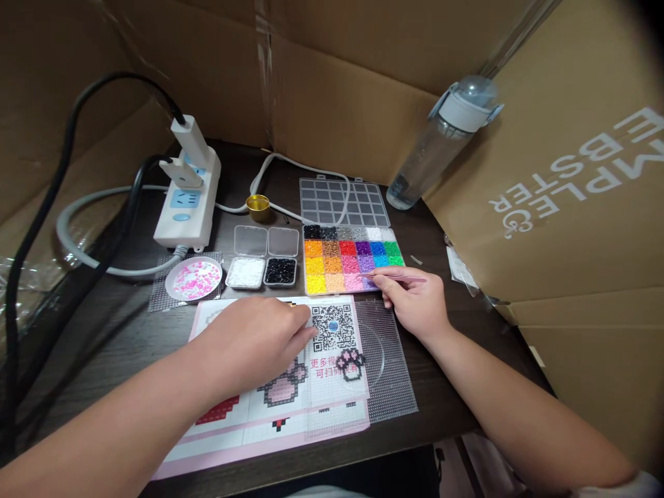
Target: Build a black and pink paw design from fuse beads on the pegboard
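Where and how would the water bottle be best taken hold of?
Probably around the clear body of the water bottle, below its cap, from the left: the body is a slim cylinder, and cardboard stands behind and to its right.

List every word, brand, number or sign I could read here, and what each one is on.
"MPLE &" and "EBSTER", upside down and cut off by the picture's edge: cardboard panel.
"更多视": printed sheet, below the QR code, partly covered by the beaded paw.
"可扫码…看": same sheet, next line, also partly covered.
Tiny marks in the charts: too small to read.
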The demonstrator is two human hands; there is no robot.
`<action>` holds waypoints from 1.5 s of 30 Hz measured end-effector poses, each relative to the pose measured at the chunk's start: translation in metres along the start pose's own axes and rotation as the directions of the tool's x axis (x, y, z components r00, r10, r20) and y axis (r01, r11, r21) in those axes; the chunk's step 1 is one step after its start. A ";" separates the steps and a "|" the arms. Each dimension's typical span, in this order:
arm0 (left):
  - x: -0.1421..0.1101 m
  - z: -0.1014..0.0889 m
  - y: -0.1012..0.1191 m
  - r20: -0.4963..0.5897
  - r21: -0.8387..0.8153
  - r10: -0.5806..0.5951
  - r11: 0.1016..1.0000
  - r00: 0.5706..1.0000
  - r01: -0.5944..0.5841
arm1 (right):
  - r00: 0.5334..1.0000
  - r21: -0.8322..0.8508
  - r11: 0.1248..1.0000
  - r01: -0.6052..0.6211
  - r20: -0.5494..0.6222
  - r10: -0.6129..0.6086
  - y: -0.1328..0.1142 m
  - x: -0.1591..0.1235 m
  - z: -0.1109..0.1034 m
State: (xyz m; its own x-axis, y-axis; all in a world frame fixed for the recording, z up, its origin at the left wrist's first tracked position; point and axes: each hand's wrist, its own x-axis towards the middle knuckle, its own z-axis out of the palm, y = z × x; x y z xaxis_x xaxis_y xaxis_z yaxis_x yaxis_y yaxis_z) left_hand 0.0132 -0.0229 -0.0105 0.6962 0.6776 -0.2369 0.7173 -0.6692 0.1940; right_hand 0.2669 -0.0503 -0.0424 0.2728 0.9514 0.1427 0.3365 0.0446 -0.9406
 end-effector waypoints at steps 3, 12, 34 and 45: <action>0.000 -0.001 0.001 0.025 0.027 -0.001 1.000 1.000 0.000 | 1.000 0.019 1.000 0.001 -0.007 -0.001 -0.002 0.000 -0.001; 0.000 0.000 -0.001 0.050 0.053 0.001 0.999 0.999 -0.003 | 0.977 0.189 0.982 -0.001 0.211 -0.039 0.004 -0.007 -0.025; 0.001 0.004 -0.004 0.004 -0.025 -0.010 1.000 1.000 0.010 | 0.706 0.257 0.957 0.133 0.653 -0.274 -0.007 -0.011 -0.027; 0.003 0.001 -0.002 0.077 0.040 -0.031 0.999 0.997 0.028 | 0.717 0.236 0.965 0.117 0.652 -0.247 -0.007 -0.011 -0.027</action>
State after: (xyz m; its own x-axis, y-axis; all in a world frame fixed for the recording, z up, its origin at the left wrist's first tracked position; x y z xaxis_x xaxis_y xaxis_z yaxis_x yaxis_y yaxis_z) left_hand 0.0143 -0.0196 -0.0121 0.6693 0.6727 -0.3155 0.7350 -0.6615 0.1488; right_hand 0.2859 -0.0692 -0.0290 -0.4746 0.8700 0.1336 0.1440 0.2265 -0.9633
